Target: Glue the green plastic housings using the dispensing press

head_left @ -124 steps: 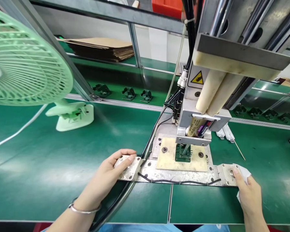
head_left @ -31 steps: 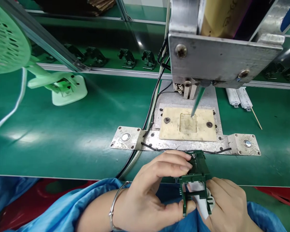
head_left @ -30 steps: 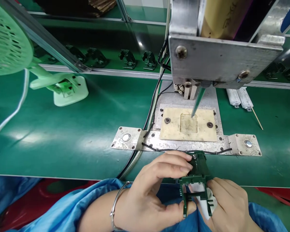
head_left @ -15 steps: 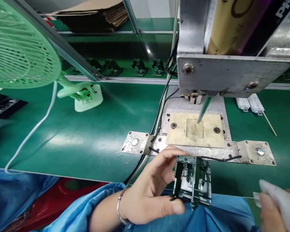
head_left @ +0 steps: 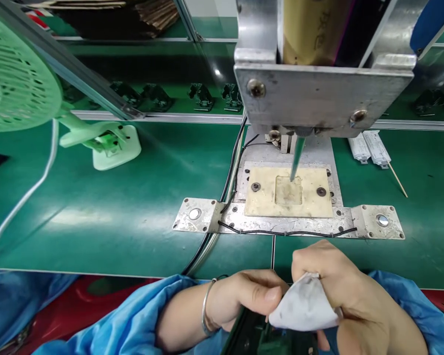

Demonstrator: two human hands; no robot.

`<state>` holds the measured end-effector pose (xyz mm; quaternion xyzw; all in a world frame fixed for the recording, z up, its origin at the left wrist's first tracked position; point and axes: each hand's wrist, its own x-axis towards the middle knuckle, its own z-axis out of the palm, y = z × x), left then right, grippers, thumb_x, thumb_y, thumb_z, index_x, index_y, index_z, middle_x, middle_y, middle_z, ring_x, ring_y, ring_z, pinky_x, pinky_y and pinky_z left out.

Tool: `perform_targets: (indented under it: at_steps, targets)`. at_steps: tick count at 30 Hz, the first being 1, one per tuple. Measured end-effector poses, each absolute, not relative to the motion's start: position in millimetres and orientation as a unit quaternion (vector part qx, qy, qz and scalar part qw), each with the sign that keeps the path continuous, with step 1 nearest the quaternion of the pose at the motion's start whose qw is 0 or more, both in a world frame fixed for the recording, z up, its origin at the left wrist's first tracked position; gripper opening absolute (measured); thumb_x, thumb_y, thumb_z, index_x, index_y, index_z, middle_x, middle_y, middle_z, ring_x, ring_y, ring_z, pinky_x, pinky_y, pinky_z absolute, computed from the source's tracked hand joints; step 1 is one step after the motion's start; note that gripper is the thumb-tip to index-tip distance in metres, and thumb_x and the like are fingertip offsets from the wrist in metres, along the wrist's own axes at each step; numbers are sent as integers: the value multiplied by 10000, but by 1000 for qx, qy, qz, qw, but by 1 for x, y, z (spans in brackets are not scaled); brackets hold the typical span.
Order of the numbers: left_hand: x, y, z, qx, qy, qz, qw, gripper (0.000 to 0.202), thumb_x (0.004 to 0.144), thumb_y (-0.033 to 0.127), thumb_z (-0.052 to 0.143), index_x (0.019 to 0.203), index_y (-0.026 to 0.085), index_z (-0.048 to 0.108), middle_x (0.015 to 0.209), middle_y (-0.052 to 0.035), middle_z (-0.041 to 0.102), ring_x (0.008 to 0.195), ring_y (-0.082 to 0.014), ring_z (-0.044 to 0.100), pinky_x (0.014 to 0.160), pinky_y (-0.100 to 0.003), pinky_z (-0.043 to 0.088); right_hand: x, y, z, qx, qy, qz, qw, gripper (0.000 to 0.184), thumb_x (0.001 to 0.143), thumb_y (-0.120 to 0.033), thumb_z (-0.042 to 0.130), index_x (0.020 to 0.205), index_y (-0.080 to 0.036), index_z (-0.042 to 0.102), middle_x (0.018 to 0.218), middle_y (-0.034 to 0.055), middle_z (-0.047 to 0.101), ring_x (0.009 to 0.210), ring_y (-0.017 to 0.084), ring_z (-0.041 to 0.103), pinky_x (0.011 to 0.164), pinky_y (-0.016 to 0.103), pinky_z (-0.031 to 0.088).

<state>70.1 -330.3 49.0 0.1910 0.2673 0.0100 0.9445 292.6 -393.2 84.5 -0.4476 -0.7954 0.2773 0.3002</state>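
Note:
At the bottom of the head view, my left hand (head_left: 246,296), with a bangle at the wrist, is closed around a dark, glossy plastic part (head_left: 268,340). Most of that part lies below the frame or behind my hands. A bunched white cloth (head_left: 305,306) is gripped in my right hand (head_left: 358,301), its pointed end against or just over the part, close to my left thumb. Both hands are in front of the table's near edge, below the machine with the tan fixture plate (head_left: 253,204).
A metal bracket (head_left: 311,98) holds a gold cartridge, its green nozzle (head_left: 297,159) pointing down at the plate. Round buttons flank it. Cables (head_left: 203,251) cross the green table. A green fan (head_left: 18,79), white modules (head_left: 376,148) and a thin stick (head_left: 397,180) are around.
My right hand has come in from the right with the white cloth and met the part. My left hand has lowered and turned the part. The view has shifted right.

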Motion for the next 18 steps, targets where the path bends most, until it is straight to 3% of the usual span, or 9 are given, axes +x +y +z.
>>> perform_targets:
  at_steps: [4,9,13,15,18]
  targets:
    - [69,-329,54,225,313,-6,923,617,475,688,828,502,107,621,443,-3,485,396,-80,407,396,-196,267,293,-394,80,-404,-807,335,271,617,896,-768,421,704,-210,599,701,18,440,662,168,477,622,275,437]
    - [66,-328,50,241,271,17,932,602,527,647,825,720,82,752,553,-18,531,485,-78,373,429,-181,225,279,-392,79,-408,-745,421,318,736,935,-774,146,615,-186,451,701,-5,397,623,127,410,627,286,356]
    - [66,-324,56,272,231,51,933,501,618,595,804,678,104,725,534,15,437,489,-68,308,457,-182,227,264,-383,84,-401,-772,380,314,711,971,-713,71,621,-178,383,704,-21,379,616,116,387,621,305,300]
    - [64,-318,61,308,232,76,919,490,668,602,773,726,116,748,567,5,487,520,-85,374,513,-189,328,260,-378,86,-402,-792,343,304,707,976,-694,41,611,-174,351,681,-24,363,581,110,363,594,303,276]
    - [61,-308,69,396,227,66,887,595,730,644,713,1031,135,778,812,-65,683,714,-176,582,722,-256,462,269,-380,80,-436,-788,307,309,692,995,-682,102,597,-181,365,644,-14,387,540,111,389,537,280,285]
